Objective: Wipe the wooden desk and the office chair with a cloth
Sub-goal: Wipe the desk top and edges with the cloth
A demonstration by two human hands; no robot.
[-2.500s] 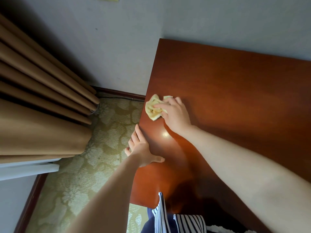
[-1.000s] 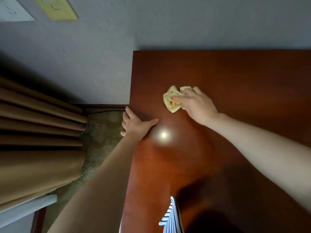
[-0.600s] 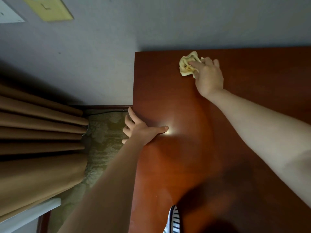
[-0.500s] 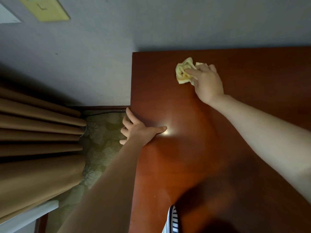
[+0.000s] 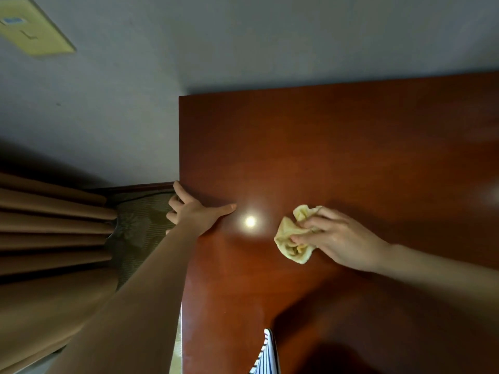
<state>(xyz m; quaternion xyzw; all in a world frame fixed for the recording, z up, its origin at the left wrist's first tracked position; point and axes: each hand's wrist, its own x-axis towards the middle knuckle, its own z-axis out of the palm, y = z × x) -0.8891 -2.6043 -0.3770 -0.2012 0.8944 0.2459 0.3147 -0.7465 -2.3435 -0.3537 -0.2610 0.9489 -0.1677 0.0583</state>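
Where the desktop meets its left edge, the left hand (image 5: 194,211) is laid flat, with thumb and index finger straight on the wood and the remaining fingers dropped past the edge. A crumpled yellow cloth (image 5: 290,240) is gripped by the curled fingers of the right hand (image 5: 340,238) and pressed onto the wooden desk (image 5: 351,147), just right of a bright reflected light spot (image 5: 250,221). Brown curtain folds (image 5: 48,225) and patterned carpet (image 5: 140,225) are seen at the left. A grey wall (image 5: 243,36) bearing a yellow plate (image 5: 32,31) is seen at the far side. Striped fabric (image 5: 266,354) is visible at the near edge.
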